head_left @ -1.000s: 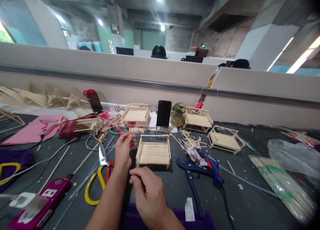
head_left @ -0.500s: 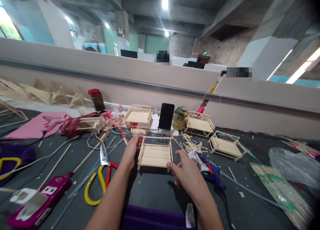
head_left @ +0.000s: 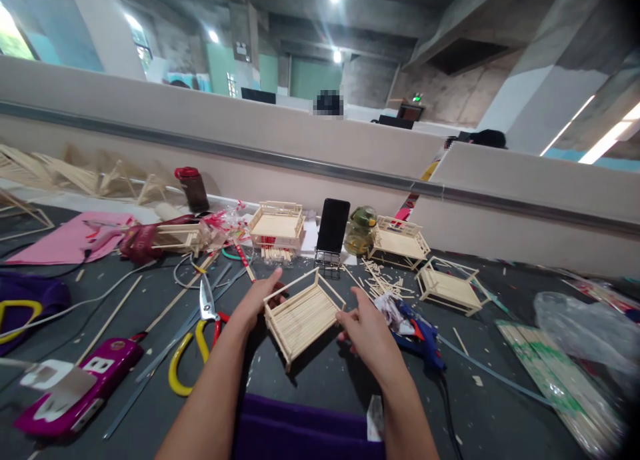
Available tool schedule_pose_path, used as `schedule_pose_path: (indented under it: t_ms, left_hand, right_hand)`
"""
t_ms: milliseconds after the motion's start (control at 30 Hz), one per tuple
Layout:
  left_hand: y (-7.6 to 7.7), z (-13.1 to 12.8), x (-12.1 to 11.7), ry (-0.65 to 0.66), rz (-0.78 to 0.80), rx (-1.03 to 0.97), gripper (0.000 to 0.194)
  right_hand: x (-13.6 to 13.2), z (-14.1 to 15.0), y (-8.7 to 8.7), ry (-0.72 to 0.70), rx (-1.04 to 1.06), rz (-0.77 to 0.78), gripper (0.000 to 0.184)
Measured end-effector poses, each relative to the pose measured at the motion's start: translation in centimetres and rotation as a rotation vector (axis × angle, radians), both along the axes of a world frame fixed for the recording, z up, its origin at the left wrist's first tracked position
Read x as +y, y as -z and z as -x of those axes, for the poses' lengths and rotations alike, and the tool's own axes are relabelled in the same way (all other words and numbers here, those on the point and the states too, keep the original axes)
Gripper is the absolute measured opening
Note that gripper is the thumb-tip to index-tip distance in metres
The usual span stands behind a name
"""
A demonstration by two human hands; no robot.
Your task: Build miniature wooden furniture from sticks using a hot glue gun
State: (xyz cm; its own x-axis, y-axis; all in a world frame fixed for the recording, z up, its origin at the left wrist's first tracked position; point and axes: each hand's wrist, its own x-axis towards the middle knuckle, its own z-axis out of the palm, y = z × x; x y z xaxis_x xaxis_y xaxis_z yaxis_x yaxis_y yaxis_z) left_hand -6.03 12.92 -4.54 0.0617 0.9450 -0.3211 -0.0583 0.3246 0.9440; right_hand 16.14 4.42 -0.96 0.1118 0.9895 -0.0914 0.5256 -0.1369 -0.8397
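Observation:
A miniature bed-like frame of thin wooden sticks [head_left: 303, 317], with a slatted deck and raised end rails, is turned at an angle between my hands. My left hand [head_left: 260, 300] is at its left rear corner, fingers partly hidden behind the top rail, thumb raised. At the right corner, my right hand [head_left: 365, 327] has its thumb against the frame, with the index finger held apart and the other fingers curled below. Scissors [head_left: 207, 307] with yellow and red handles lie left of my left forearm. A blue glue gun [head_left: 425, 343] rests beyond my right hand.
Similar stick frames [head_left: 277, 223] stand at the back and right [head_left: 453, 287]. A phone [head_left: 333, 227] leans on a wire stand beside a green-lidded jar [head_left: 361, 230]. Loose short sticks [head_left: 385, 280] lie nearby. A magenta power strip [head_left: 85, 387] sits left, bagged sticks [head_left: 555, 380] right.
The stick frame has turned, its left end swinging toward me and its right end away. My right hand has come against its right corner; my left hand has shifted slightly at the rail.

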Motion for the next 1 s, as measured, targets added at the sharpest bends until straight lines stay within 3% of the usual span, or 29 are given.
schedule_pose_path:
  t_ms: [133,300,633,800,900,1000]
  left_hand:
    - [-0.1,0.0,-0.9,0.132,-0.044,-0.012,0.035]
    - [-0.4,0.1,-1.4,0.321,0.006,-0.155,0.033]
    - [-0.9,-0.5,-1.6,0.322,0.027,-0.263,0.037]
    - [-1.5,-0.5,-1.5,0.288,-0.110,-0.368,0.037]
    - [-1.6,-0.4,-1.4,0.297,-0.229,-0.374,0.035]
    - [-1.6,-0.4,-1.5,0.327,-0.280,-0.360,0.034]
  right_hand:
    - [0.1,0.5,0.1,0.011,0.044,0.002,0.057]
    - [0.5,1.0,0.5,-0.006,0.147,-0.046,0.062]
    - [0.9,1.1,0.6,0.017,0.147,-0.145,0.053]
    - [0.6,0.7,-0.3,0.106,0.160,-0.140,0.033]
    - [0.8,0.9,-0.4,0.005,0.331,-0.095,0.028]
    - [1.1,1.3,-0.1,-0.096,0.468,-0.176,0.023]
